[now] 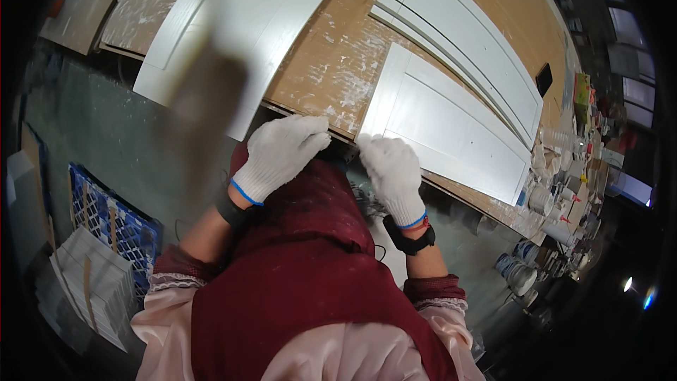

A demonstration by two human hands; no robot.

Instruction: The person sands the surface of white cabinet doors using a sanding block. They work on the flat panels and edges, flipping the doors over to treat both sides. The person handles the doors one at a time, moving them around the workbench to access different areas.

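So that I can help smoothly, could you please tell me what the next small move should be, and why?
I'd suggest easing the right hand onto the nearest corner of the white panel beside it: the hand appears close to that corner, though contact is unclear. The left hand is by the near edge of the worktable, and neither hand clearly holds anything.

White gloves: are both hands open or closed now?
Left hand: partly curled near brown table; grip unclear.
Right hand: curled near white panel; can't tell.

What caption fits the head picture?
White-gloved left hand and right hand at a paint-smeared brown table with white rectangular panels.
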